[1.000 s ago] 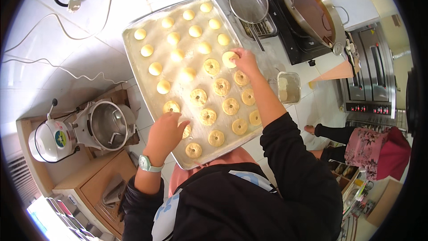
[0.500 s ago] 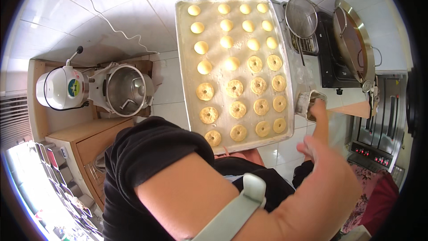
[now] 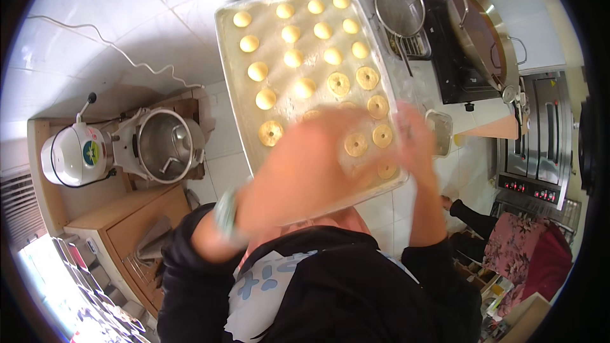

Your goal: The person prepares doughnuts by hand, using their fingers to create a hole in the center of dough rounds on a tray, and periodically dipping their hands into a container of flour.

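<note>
Left hand (image 3: 311,159) over the dough rings (image 3: 382,135), right hand (image 3: 416,136) by the tray's (image 3: 244,114) right edge, both super blurry, can't tell if fingers are open.

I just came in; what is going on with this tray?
A person works over a metal tray. The farther dough pieces are smooth balls; the nearer ones are flattened rings. The left hand is above the nearer rows, and the right hand is at the tray's right edge, beside a container. Both hands are blurred, so whether they hold anything is unclear.
</note>
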`<act>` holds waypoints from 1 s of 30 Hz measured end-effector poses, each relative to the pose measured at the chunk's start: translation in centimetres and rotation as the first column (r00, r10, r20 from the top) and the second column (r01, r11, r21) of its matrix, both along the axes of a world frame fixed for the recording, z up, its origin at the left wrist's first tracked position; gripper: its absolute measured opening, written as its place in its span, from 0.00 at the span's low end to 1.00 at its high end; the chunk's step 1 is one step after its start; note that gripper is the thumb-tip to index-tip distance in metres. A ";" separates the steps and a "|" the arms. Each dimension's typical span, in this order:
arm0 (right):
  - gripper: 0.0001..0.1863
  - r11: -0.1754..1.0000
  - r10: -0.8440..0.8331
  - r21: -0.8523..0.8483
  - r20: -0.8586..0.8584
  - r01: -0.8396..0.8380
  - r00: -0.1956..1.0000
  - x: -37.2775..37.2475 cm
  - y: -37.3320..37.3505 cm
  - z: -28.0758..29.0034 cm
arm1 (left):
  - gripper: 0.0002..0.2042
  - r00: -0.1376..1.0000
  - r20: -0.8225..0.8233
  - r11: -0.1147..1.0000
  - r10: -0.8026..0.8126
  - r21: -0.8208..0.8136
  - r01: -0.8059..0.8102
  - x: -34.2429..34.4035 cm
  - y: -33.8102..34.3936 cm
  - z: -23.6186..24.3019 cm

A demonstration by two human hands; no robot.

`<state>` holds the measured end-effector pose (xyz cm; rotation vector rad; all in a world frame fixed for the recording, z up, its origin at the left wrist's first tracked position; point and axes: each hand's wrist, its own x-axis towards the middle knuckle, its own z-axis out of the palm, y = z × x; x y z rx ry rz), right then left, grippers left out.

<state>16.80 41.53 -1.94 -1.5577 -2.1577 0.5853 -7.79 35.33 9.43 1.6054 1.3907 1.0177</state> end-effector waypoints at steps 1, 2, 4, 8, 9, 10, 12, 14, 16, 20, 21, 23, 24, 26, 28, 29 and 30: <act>0.19 0.995 0.045 -0.078 -0.163 -0.058 0.986 -3.1 -1.0 -0.4 | 0.28 0.930 0.353 0.967 0.105 -0.256 -0.011 -0.5 1.3 -4.9; 0.20 0.981 0.177 -0.051 -0.185 -0.190 0.967 -5.5 -1.9 -1.1 | 0.39 0.747 0.608 0.904 0.267 -0.426 0.024 -0.6 1.7 -9.7; 0.26 0.895 0.446 0.039 -0.129 -0.444 0.886 -9.0 -3.5 -3.8 | 0.45 -0.035 0.748 0.706 0.663 -0.610 0.359 -0.9 1.7 -16.0; 0.35 0.833 0.534 0.053 0.189 -0.551 0.824 -12.3 -1.4 -8.3 | 0.46 -0.262 0.746 0.790 0.612 -0.572 0.220 -2.5 -0.3 -18.5; 0.36 0.855 0.473 0.117 0.224 -0.506 0.852 -12.9 -0.3 -8.8 | 0.46 -0.267 0.743 0.789 0.614 -0.577 0.210 -3.3 -1.0 -18.4; 0.37 0.871 0.401 0.189 0.260 -0.453 0.878 -13.3 0.9 -9.2 | 0.46 -0.285 0.761 0.811 0.583 -0.561 0.163 -3.8 -1.4 -18.1; 0.37 0.859 0.432 0.152 0.297 -0.488 0.852 -13.9 2.5 -11.8 | 0.46 -0.328 0.804 0.865 0.495 -0.493 0.097 -5.3 -2.4 -17.8; 0.38 0.819 0.481 0.121 0.390 -0.561 0.785 -13.6 2.9 -13.0 | 0.44 -0.389 0.795 0.875 0.465 -0.480 0.064 -6.6 -3.6 -17.4; 0.38 0.817 0.487 0.106 0.398 -0.566 0.778 -14.4 2.8 -12.6 | 0.43 -0.447 0.789 0.883 0.422 -0.470 0.004 -7.7 -5.0 -17.5; 0.38 0.809 0.494 0.080 0.442 -0.582 0.749 -13.9 2.5 -13.4 | 0.37 -0.539 0.744 0.864 0.395 -0.500 -0.056 -8.5 -7.3 -18.3; 0.38 0.806 0.498 0.081 0.443 -0.587 0.746 -14.0 2.6 -13.2 | 0.35 -0.566 0.728 0.862 0.386 -0.504 -0.061 -8.6 -7.6 -18.5; 0.38 0.850 0.467 0.035 0.414 -0.526 0.782 -14.2 2.8 -13.0 | 0.34 -0.571 0.715 0.846 0.403 -0.529 -0.066 -8.5 -8.1 -18.8; 0.38 0.849 0.467 0.036 0.414 -0.527 0.781 -14.1 3.0 -12.9 | 0.33 -0.573 0.702 0.830 0.424 -0.554 -0.064 -8.5 -8.2 -18.8; 0.37 0.847 0.489 -0.018 0.417 -0.531 0.766 -13.9 3.3 -12.9 | 0.32 -0.571 0.694 0.819 0.439 -0.570 -0.064 -8.3 -8.6 -19.0; 0.36 0.860 0.474 -0.018 0.399 -0.511 0.785 -13.9 3.4 -12.7 | 0.32 -0.567 0.688 0.810 0.453 -0.583 -0.061 -8.1 -8.9 -19.1; 0.36 0.871 0.461 -0.022 0.380 -0.491 0.802 -13.9 3.4 -12.7 | 0.31 -0.559 0.690 0.805 0.461 -0.590 -0.064 -8.0 -9.1 -19.1; 0.36 0.872 0.457 -0.016 0.382 -0.488 0.804 -14.0 3.4 -12.5 | 0.30 -0.549 0.693 0.802 0.467 -0.593 -0.067 -8.1 -9.2 -19.1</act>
